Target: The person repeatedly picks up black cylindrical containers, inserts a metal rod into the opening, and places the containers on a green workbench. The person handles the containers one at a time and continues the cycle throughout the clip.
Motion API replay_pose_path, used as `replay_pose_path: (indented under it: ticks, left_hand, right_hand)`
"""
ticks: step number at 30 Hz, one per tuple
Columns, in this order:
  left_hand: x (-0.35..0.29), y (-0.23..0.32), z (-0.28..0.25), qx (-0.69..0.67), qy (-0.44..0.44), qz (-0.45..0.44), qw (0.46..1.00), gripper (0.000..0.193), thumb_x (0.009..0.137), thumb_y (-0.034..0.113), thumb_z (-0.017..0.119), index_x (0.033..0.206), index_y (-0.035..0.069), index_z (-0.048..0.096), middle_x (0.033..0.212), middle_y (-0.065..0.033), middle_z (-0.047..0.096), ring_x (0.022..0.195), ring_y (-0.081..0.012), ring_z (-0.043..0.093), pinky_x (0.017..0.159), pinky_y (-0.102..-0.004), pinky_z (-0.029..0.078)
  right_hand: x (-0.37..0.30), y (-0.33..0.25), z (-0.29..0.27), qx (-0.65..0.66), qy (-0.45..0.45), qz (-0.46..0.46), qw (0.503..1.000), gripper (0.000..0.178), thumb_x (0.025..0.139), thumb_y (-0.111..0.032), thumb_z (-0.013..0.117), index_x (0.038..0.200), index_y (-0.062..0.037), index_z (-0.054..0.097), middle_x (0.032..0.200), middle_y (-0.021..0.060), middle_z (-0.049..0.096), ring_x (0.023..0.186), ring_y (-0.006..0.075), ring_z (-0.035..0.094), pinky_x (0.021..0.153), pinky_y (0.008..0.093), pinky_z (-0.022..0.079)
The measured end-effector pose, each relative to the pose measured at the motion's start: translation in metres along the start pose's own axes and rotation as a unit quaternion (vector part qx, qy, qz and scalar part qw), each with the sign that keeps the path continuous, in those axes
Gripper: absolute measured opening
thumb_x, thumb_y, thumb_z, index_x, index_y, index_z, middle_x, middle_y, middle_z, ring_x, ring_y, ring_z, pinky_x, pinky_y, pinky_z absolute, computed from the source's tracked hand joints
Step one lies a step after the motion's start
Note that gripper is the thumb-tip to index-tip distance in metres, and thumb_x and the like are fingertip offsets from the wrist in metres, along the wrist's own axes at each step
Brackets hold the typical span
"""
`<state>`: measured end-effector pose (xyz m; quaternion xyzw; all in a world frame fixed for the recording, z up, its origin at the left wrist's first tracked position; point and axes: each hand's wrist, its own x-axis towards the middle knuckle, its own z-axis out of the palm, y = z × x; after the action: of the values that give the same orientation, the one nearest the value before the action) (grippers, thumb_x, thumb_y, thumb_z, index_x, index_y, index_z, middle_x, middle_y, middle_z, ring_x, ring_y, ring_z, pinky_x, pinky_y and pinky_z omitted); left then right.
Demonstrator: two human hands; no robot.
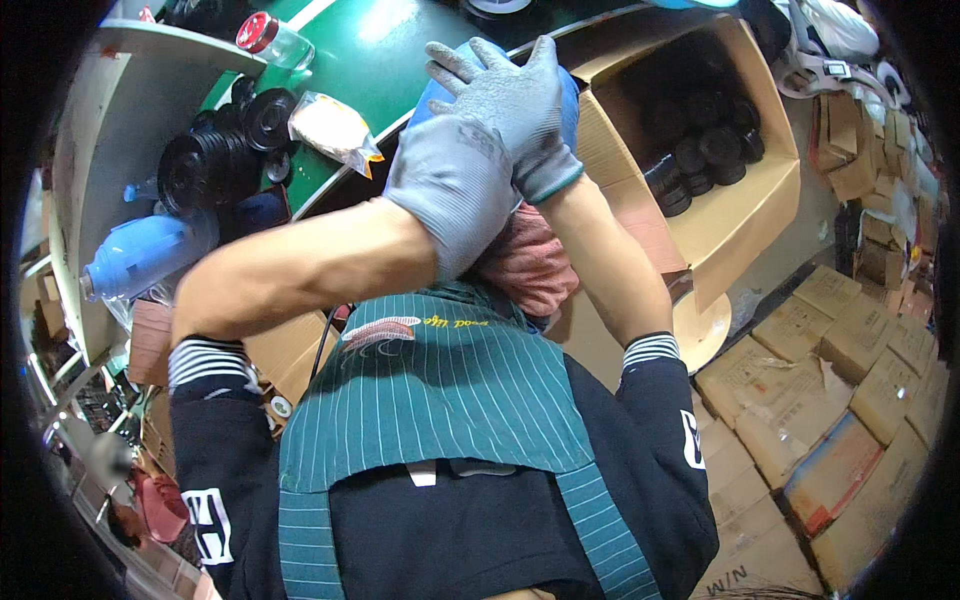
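Both my hands wear grey gloves and overlap in front of me. My right hand [510, 105] lies over a blue rounded object [569, 112], fingers stretched and spread across its upper side. Just below and to its left is my left hand [448, 180], its wrist bent; its fingers are hidden behind the right hand. Most of the blue object is covered, so its kind does not show. A reddish cloth [530, 262] bunches beneath the hands, in front of my green striped apron [440, 400].
Black round lids [195, 170] and a blue bottle-shaped piece [150, 255] lie at left. On the green table [375, 50] are a red-lidded jar [278, 42] and a plastic packet [337, 130]. An open carton [740, 225] holds black round pieces at right, near flattened cardboard [780, 390].
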<state>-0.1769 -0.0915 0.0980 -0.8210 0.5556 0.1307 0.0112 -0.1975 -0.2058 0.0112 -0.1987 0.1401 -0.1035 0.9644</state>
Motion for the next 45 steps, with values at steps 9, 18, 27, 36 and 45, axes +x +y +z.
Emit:
replay_pose_path:
  ticks: [9, 18, 27, 36, 45]
  left_hand:
    - [-0.018, 0.024, 0.048, 0.078, 0.165, -0.140, 0.973, 0.043, 0.101, 0.045, 0.068, 0.081, 0.006, 0.069, 0.070, -0.0103, 0.070, 0.064, -0.0247, 0.074, 0.053, -0.0383, 0.056]
    - [-0.027, -0.022, 0.046, 0.079, 0.172, 0.027, 0.982, 0.042, 0.108, 0.044, 0.059, 0.083, 0.012, 0.070, 0.067, -0.0091, 0.069, 0.062, -0.0250, 0.073, 0.054, -0.0402, 0.055]
    - [-0.012, -0.092, 0.047, -0.165, 0.160, 0.166, 0.959, 0.032, 0.110, 0.031, 0.056, 0.094, 0.010, 0.073, 0.073, -0.0215, 0.065, 0.067, -0.0441, 0.066, 0.060, -0.0488, 0.052]
    - [0.052, -0.144, 0.086, -0.247, 0.190, 0.325, 0.893, 0.021, 0.107, 0.017, 0.054, 0.088, 0.009, 0.059, 0.070, -0.0169, 0.057, 0.063, -0.0395, 0.063, 0.059, -0.0441, 0.051]
    - [0.022, -0.136, 0.071, -0.339, 0.125, 0.053, 0.931, 0.034, 0.103, 0.039, 0.072, 0.089, 0.008, 0.076, 0.064, -0.0094, 0.061, 0.056, -0.0217, 0.061, 0.054, -0.0374, 0.047]
  right_hand:
    - [-0.002, -0.024, -0.013, -0.244, -0.152, -0.182, 0.940, 0.088, 0.110, -0.072, 0.028, 0.161, -0.0023, 0.043, 0.149, 0.0289, 0.060, 0.144, 0.0361, 0.056, 0.127, 0.0465, 0.032]
    - [-0.009, 0.003, -0.086, -0.825, -0.102, -0.375, 0.411, 0.016, 0.092, -0.031, 0.062, 0.092, -0.0143, 0.060, 0.076, 0.0092, 0.066, 0.077, 0.0347, 0.067, 0.069, 0.0496, 0.050]
    - [-0.063, 0.014, -0.043, -0.903, 0.031, -0.345, 0.255, 0.021, 0.101, -0.029, 0.061, 0.088, -0.0149, 0.069, 0.062, 0.0047, 0.067, 0.052, 0.0277, 0.068, 0.050, 0.0469, 0.048]
    - [-0.096, 0.032, 0.025, -0.970, 0.127, -0.132, 0.162, 0.030, 0.108, -0.020, 0.058, 0.135, -0.0114, 0.065, 0.074, 0.0051, 0.070, 0.059, 0.0250, 0.074, 0.045, 0.0393, 0.054]
    - [-0.119, 0.012, 0.008, -0.845, 0.114, -0.403, 0.333, 0.063, 0.098, -0.038, 0.073, 0.152, -0.0116, 0.053, 0.152, 0.0209, 0.056, 0.146, 0.0382, 0.051, 0.120, 0.0620, 0.034]
